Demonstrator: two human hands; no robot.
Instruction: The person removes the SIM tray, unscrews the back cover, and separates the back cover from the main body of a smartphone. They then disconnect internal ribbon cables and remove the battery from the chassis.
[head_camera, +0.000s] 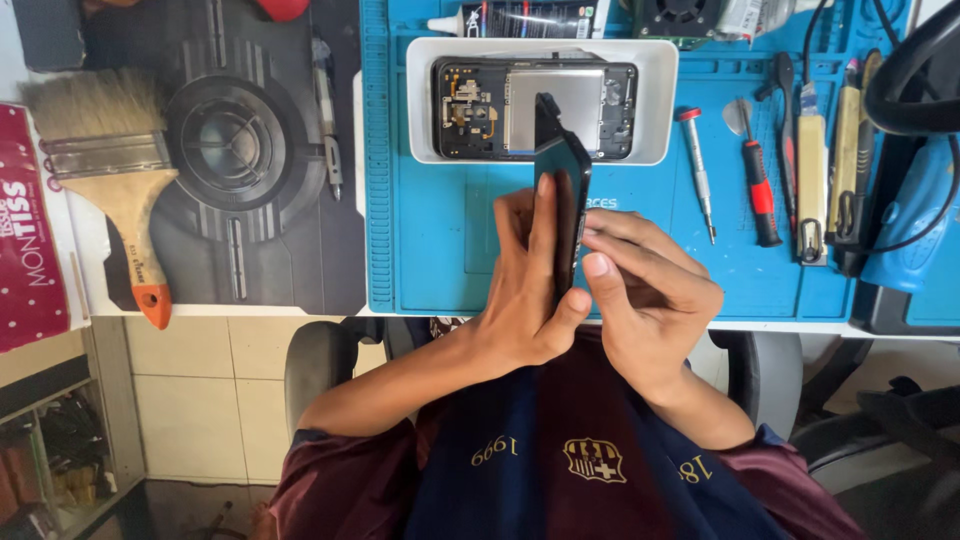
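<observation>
Red, a soft tissue pack (25, 240) lies at the far left edge. Beside it rests a wide paintbrush with pale bristles and a wooden handle with an orange tip (110, 170), partly on a dark grey printed mat (230, 140). To the right of it begins a blue silicone work mat (440, 240).

At the top of the blue mat stands a white rectangular plastic tray (662, 100). Inside it lies an opened black phone body (535, 108), with its silver battery and small boards uncovered.

Just below the tray, over the blue mat, both hands hold a thin dark phone panel (568, 190), standing on its edge and seen from the side. The left hand (525, 290) presses flat against its left face, fingers stretched upward and thumb hooked around the lower edge. The right hand (650, 290) closes on it from the other side, fingertips on the right face. So both hands are clamped on the panel, which does not touch the tray.

As it looks, the phone is already taken apart. The panel and the body are separate, and nothing has been joined yet.

Further right lie a slim silver screwdriver with a red cap (697, 170), a screwdriver with a red and black handle (758, 190), and a row of metal hand tools (812, 170).
</observation>
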